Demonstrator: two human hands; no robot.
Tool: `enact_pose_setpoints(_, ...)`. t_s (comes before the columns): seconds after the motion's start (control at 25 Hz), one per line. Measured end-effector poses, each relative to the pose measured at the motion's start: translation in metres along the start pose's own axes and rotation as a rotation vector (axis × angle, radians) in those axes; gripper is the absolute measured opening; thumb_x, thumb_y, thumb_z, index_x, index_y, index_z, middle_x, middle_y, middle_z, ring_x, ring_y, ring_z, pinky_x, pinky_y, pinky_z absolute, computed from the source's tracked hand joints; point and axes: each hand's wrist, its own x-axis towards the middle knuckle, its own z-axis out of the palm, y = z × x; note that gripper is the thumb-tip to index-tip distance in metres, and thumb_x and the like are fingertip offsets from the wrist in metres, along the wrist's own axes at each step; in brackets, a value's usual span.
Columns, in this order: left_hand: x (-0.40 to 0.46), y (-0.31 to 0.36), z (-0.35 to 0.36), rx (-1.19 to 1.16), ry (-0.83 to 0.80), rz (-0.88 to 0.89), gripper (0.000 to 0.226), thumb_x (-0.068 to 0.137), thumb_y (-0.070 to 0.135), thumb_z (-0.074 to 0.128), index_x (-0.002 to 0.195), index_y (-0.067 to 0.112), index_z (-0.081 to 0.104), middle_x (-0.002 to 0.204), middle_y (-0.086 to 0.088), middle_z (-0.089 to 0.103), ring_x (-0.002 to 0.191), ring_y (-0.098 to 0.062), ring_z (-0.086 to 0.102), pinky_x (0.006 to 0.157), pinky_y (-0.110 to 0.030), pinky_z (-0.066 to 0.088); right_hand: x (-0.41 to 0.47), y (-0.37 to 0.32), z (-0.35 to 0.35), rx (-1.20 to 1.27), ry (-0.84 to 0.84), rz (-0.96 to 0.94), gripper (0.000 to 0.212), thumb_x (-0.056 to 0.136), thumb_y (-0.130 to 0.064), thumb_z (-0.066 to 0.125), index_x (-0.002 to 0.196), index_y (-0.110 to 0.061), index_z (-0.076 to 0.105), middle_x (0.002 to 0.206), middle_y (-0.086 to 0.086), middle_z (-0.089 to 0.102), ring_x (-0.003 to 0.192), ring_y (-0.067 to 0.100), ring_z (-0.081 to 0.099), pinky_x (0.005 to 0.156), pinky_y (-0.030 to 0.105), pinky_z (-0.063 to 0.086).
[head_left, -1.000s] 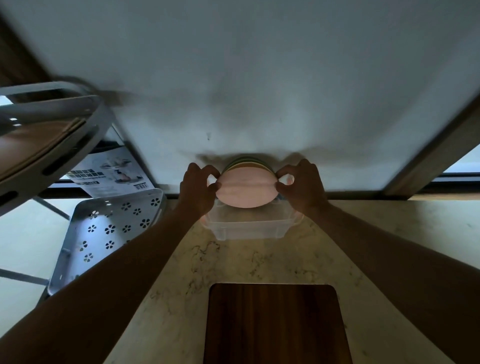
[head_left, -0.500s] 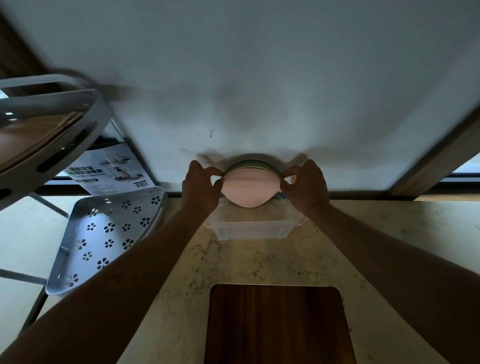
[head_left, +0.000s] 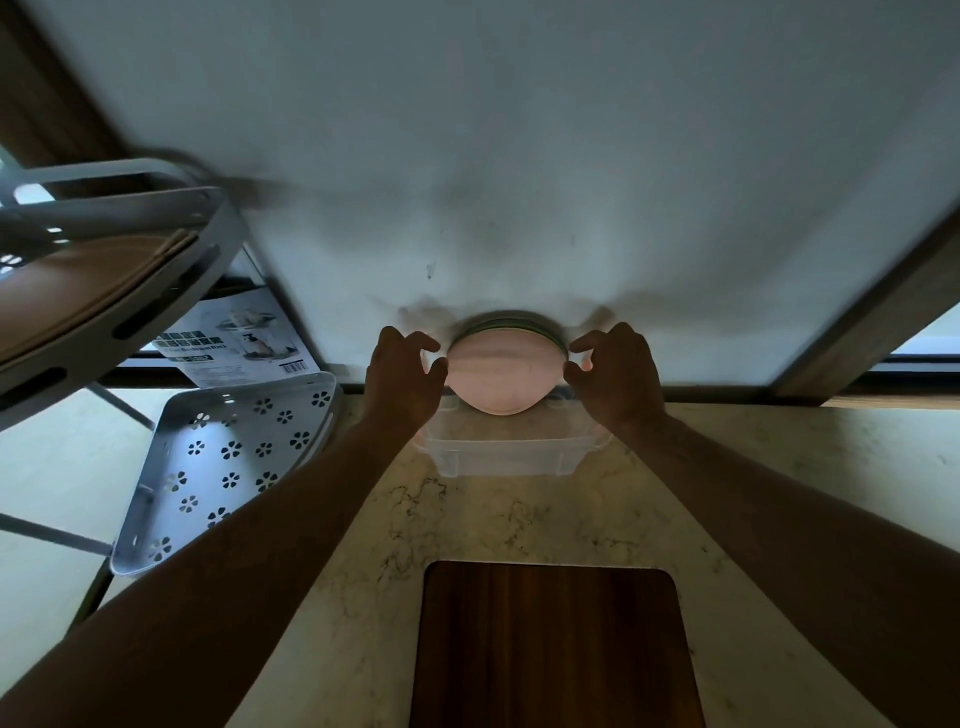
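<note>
head view: the stack of bowls (head_left: 505, 371), pink one facing you, stands on edge in the clear plastic container (head_left: 506, 460). just above the container, your left hand (head_left: 402, 384) and right hand (head_left: 618, 382) pinch the stack's opposite rims. it's probably light, stiff and smooth, so the bowls could slide apart; squeeze all the rims together.

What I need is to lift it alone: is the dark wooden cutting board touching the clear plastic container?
Apart. The head view shows bare marble countertop between the dark wooden cutting board and the clear plastic container.
</note>
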Motion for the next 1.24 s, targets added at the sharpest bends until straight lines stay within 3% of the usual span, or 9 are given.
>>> enact_pose_setpoints(0.24, -0.024, 0.012, -0.037, 0.02, -0.02, 0.009, 0.019, 0.09, 0.021, 0.061, 0.107, 0.014, 0.064, 0.106, -0.009, 0.053, 0.076, -0.014, 0.055, 0.074, -0.027, 0.043, -0.021, -0.029, -0.034, -0.007, -0.046, -0.047, 0.033, 0.085, -0.027, 0.066, 0.114, -0.012, 0.067, 0.109, 0.016, 0.062, 0.105, 0.034, 0.056, 0.091, 0.045, 0.047)
enact_pose_setpoints(0.52, -0.074, 0.034, -0.111, 0.012, -0.039, 0.023, 0.029, 0.088, 0.017, 0.061, 0.117, 0.016, 0.061, 0.114, -0.01, 0.059, 0.088, -0.017, 0.06, 0.079, -0.029, 0.048, -0.07, -0.084, -0.065, 0.149, -0.298, -0.117, 0.056, 0.091, -0.039, 0.064, 0.134, -0.007, 0.052, 0.129, 0.014, 0.064, 0.117, 0.027, 0.06, 0.096, 0.03, 0.043)
enact_pose_setpoints(0.6, -0.091, 0.042, -0.137, 0.004, -0.007, 0.046, 0.03, 0.087, 0.015, 0.062, 0.117, 0.015, 0.061, 0.115, -0.011, 0.06, 0.085, -0.016, 0.058, 0.079, -0.031, 0.048, -0.086, -0.104, -0.075, 0.159, -0.312, -0.137, 0.057, 0.092, -0.041, 0.062, 0.136, -0.008, 0.05, 0.131, 0.012, 0.063, 0.118, 0.026, 0.059, 0.093, 0.026, 0.039)
enact_pose_setpoints(0.8, -0.13, 0.049, -0.196, 0.006, 0.019, 0.028, 0.03, 0.087, 0.017, 0.062, 0.117, 0.015, 0.062, 0.118, -0.01, 0.062, 0.103, -0.024, 0.061, 0.09, -0.038, 0.05, -0.118, -0.153, -0.092, 0.122, -0.279, -0.22, 0.05, 0.091, -0.046, 0.059, 0.127, -0.011, 0.059, 0.125, 0.008, 0.066, 0.117, 0.026, 0.058, 0.098, 0.035, 0.043)
enact_pose_setpoints(0.96, -0.158, 0.037, -0.243, 0.017, 0.067, 0.002, 0.029, 0.084, 0.015, 0.06, 0.113, 0.014, 0.064, 0.113, -0.012, 0.067, 0.097, -0.028, 0.065, 0.083, -0.039, 0.054, -0.139, -0.194, -0.101, 0.178, -0.323, -0.258, 0.052, 0.09, -0.044, 0.059, 0.129, -0.01, 0.057, 0.125, 0.009, 0.066, 0.116, 0.026, 0.058, 0.089, 0.031, 0.041)
enact_pose_setpoints(1.04, -0.169, 0.03, -0.265, 0.029, 0.104, -0.008, 0.029, 0.083, 0.014, 0.059, 0.111, 0.013, 0.065, 0.109, -0.012, 0.069, 0.093, -0.027, 0.066, 0.08, -0.038, 0.055, -0.147, -0.217, -0.104, 0.178, -0.318, -0.295, 0.039, 0.091, -0.043, 0.057, 0.114, -0.012, 0.065, 0.112, 0.007, 0.07, 0.107, 0.026, 0.061, 0.081, 0.027, 0.038)
enact_pose_setpoints(1.08, -0.172, 0.027, -0.275, 0.046, 0.13, -0.004, 0.028, 0.082, 0.013, 0.058, 0.109, 0.012, 0.066, 0.106, -0.012, 0.071, 0.091, -0.027, 0.066, 0.079, -0.037, 0.055, -0.15, -0.227, -0.105, 0.164, -0.309, -0.308, 0.026, 0.09, -0.043, 0.055, 0.09, -0.019, 0.066, 0.092, 0.001, 0.069, 0.095, 0.025, 0.06, 0.076, 0.026, 0.034)
enact_pose_setpoints(1.16, -0.175, 0.019, -0.293, 0.057, 0.177, 0.003, 0.027, 0.082, 0.013, 0.058, 0.107, 0.01, 0.067, 0.102, -0.013, 0.072, 0.088, -0.028, 0.067, 0.077, -0.038, 0.055, -0.155, -0.249, -0.105, 0.167, -0.302, -0.331, 0.04, 0.09, -0.039, 0.054, 0.055, -0.026, 0.039, 0.058, -0.006, 0.044, 0.068, 0.019, 0.048, 0.068, 0.028, 0.03)
enact_pose_setpoints(1.24, -0.175, 0.013, -0.31, 0.073, 0.216, 0.029, 0.023, 0.082, 0.012, 0.062, 0.104, 0.009, 0.067, 0.099, -0.012, 0.071, 0.085, -0.028, 0.067, 0.075, -0.038, 0.055, -0.157, -0.267, -0.101, 0.242, -0.278, -0.311, 0.046, 0.088, -0.033, 0.056, 0.049, -0.015, 0.041, 0.05, 0.002, 0.045, 0.052, 0.019, 0.047, 0.062, 0.033, 0.035)
